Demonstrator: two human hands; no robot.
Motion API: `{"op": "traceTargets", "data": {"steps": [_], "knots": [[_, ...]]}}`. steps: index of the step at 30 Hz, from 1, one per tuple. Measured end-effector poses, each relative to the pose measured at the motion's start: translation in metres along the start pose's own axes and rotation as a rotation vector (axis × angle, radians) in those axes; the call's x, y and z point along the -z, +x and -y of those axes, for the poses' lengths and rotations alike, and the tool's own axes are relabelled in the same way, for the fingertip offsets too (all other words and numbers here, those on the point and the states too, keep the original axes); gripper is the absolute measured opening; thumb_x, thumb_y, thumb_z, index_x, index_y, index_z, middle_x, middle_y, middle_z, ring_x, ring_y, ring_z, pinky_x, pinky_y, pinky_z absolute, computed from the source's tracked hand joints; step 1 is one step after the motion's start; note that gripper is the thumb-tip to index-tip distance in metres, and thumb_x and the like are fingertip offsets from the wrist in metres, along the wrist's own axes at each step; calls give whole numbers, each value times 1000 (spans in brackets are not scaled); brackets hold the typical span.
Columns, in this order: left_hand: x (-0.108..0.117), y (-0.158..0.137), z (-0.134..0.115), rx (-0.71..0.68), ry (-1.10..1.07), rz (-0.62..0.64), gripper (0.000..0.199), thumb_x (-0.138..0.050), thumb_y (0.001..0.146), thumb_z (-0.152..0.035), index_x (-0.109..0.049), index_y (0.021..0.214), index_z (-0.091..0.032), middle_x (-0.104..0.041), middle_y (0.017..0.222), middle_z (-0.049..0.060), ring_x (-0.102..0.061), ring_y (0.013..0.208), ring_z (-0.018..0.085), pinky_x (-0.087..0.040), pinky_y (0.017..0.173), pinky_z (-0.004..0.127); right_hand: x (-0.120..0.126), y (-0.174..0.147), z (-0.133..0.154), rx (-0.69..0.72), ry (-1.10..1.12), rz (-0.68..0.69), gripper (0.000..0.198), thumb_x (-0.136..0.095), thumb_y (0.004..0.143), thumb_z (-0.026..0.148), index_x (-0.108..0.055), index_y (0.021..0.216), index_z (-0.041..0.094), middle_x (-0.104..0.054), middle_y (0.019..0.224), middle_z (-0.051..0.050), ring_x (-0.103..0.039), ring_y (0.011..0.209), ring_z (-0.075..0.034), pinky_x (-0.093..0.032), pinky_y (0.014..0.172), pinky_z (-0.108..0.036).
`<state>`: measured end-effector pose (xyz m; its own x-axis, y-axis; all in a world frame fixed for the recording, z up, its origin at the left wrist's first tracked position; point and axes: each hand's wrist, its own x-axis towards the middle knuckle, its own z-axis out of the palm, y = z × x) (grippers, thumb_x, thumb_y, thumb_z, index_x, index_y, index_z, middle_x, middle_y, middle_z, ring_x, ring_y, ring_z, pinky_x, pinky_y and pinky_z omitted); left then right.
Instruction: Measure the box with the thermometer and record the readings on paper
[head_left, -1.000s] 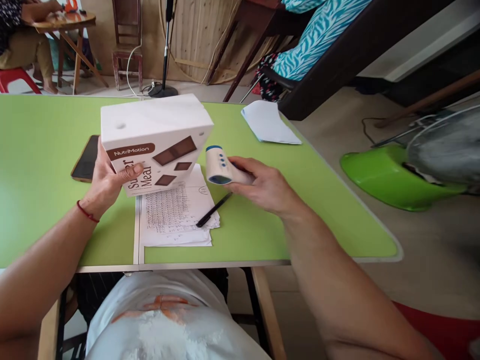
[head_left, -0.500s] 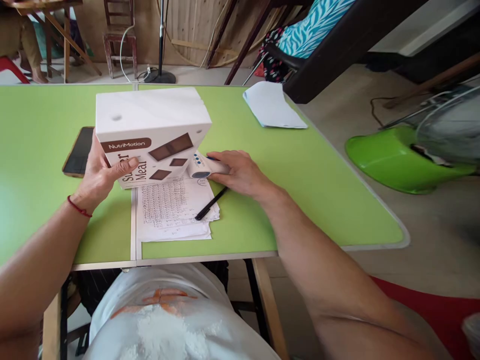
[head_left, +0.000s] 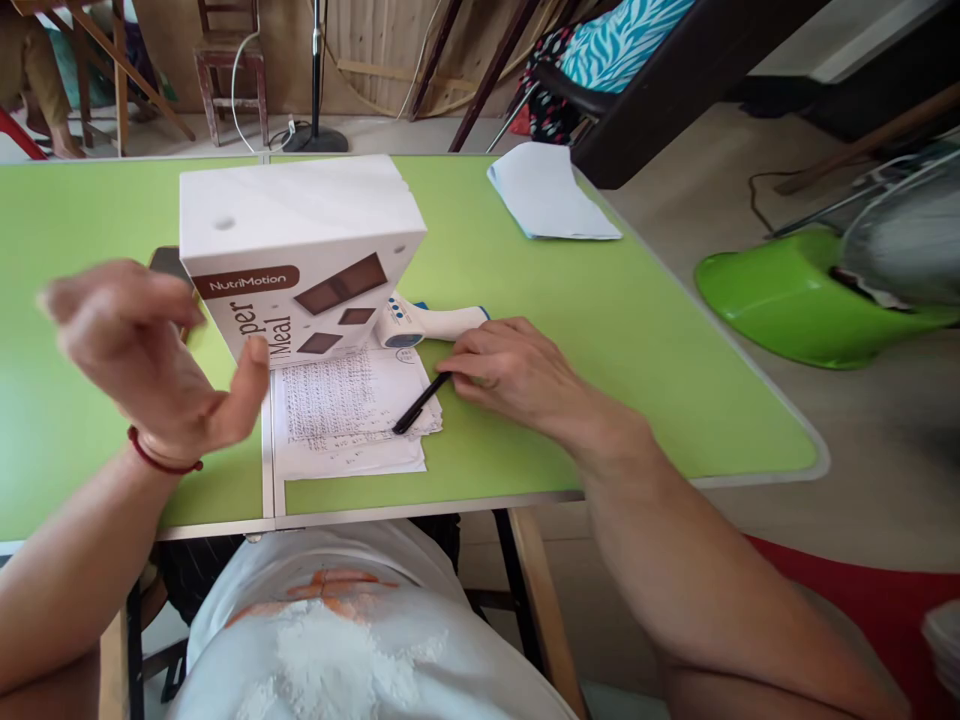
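Note:
A white NutriMotion box (head_left: 300,220) stands upright on the green table, partly over the handwritten papers (head_left: 337,410). My left hand (head_left: 150,350) is in front of the box's left side, slightly blurred, with fingers and thumb apart and nothing in them. The fingers of my right hand (head_left: 517,380) pinch the end of a black pen (head_left: 420,402), whose other end rests on the papers. Just beyond that hand lies a white and blue handheld thermometer (head_left: 431,323), touching or close to the box. A phone (head_left: 169,262) is mostly hidden behind my left hand and the box.
Folded white sheets (head_left: 551,195) lie at the table's far right. Past the right edge are a bright green plastic chair or basin (head_left: 802,300) and a fan-like cage. A black stand base (head_left: 315,138) and a small wooden chair (head_left: 231,75) stand beyond the table.
My left hand has let go of the box and drawn back to the left. My right hand has released the thermometer and moved nearer to me, onto the pen's end.

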<state>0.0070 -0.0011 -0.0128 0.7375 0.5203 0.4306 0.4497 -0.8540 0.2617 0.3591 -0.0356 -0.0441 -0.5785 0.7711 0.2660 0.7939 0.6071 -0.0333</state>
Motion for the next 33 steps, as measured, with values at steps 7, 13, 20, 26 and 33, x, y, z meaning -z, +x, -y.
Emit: {"op": "traceTargets", "data": {"steps": [7, 13, 20, 26, 33], "knots": [[-25, 4, -39, -156, 148, 105, 25, -43, 102, -23, -65, 112, -14, -67, 79, 4, -61, 66, 13, -41, 55, 25, 2, 2, 24, -226, 347, -344, 9, -64, 76, 16, -61, 71, 23, -68, 65, -1, -62, 58, -18, -47, 55, -33], [-39, 4, -45, -201, 238, 234, 26, -41, 99, -14, -67, 102, -15, -64, 67, 1, -54, 50, 13, -24, 45, 29, -6, 17, 73, -466, 1041, -374, 5, -57, 78, 22, -62, 77, 22, -65, 59, 2, -60, 50, -14, -49, 48, -28], [-42, 5, -46, -81, 227, 406, 27, -44, 98, -15, -64, 115, -18, -64, 68, 2, -52, 51, 14, -21, 47, 27, -25, 20, 92, -470, 970, -365, 6, -61, 71, 20, -56, 70, 23, -56, 51, 7, -42, 41, -8, -32, 39, -22], [-44, 5, -46, -65, 202, 409, 27, -44, 98, -16, -66, 113, -18, -63, 68, 2, -49, 50, 13, -25, 49, 26, -29, 18, 92, -382, 868, -384, 12, -58, 76, 19, -51, 66, 24, -55, 52, 6, -47, 47, -10, -37, 45, -24], [-44, 4, -45, -88, 200, 355, 25, -46, 95, -13, -67, 108, -18, -63, 66, 1, -50, 49, 13, -22, 46, 27, -28, 18, 91, -352, 868, -353, 12, -57, 77, 19, -52, 66, 24, -55, 54, 6, -45, 47, -9, -34, 44, -23]]}}
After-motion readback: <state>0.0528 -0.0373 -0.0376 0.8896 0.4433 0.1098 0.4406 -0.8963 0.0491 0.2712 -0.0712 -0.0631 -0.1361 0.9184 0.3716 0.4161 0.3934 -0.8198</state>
